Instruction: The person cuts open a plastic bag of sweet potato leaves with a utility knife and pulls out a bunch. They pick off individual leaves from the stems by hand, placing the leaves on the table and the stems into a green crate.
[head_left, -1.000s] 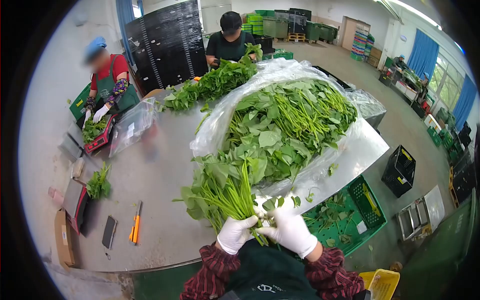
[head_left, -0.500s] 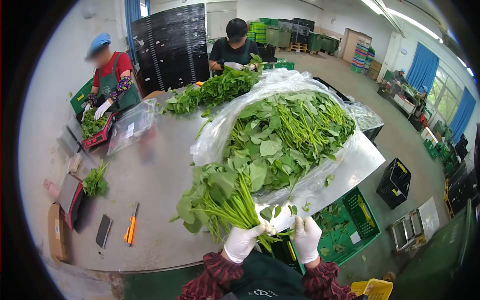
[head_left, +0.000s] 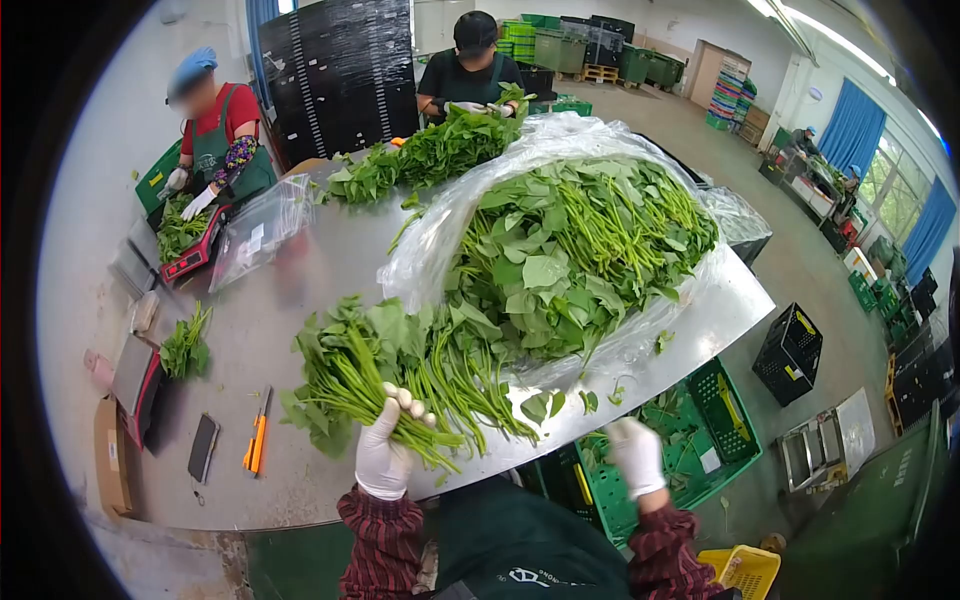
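Note:
My left hand (head_left: 385, 450), in a white glove, is wrapped around the stems of a bunch of leafy greens (head_left: 350, 375) at the table's near edge. Beside that bunch, more loose stems (head_left: 465, 385) lie on the metal table (head_left: 310, 470), below a large heap of the same greens (head_left: 570, 260) in an open clear plastic bag (head_left: 420, 270). Over the green crate (head_left: 735, 425) hovers my right hand (head_left: 637, 455), also gloved. Its fingers are blurred, and I see nothing held in them. Leaf scraps lie in the crate.
An orange utility knife (head_left: 257, 440), a phone (head_left: 204, 448) and a red-edged scale (head_left: 140, 390) lie at the left. One co-worker (head_left: 220, 140) handles greens on another scale (head_left: 197, 245); another (head_left: 475, 75) stands behind a pile of greens (head_left: 440, 155). A black crate (head_left: 788, 355) stands on the floor.
My left hand has moved left with the bunch, leaving some stems spread on the table. My right hand has moved apart from it, rightward over the green crate.

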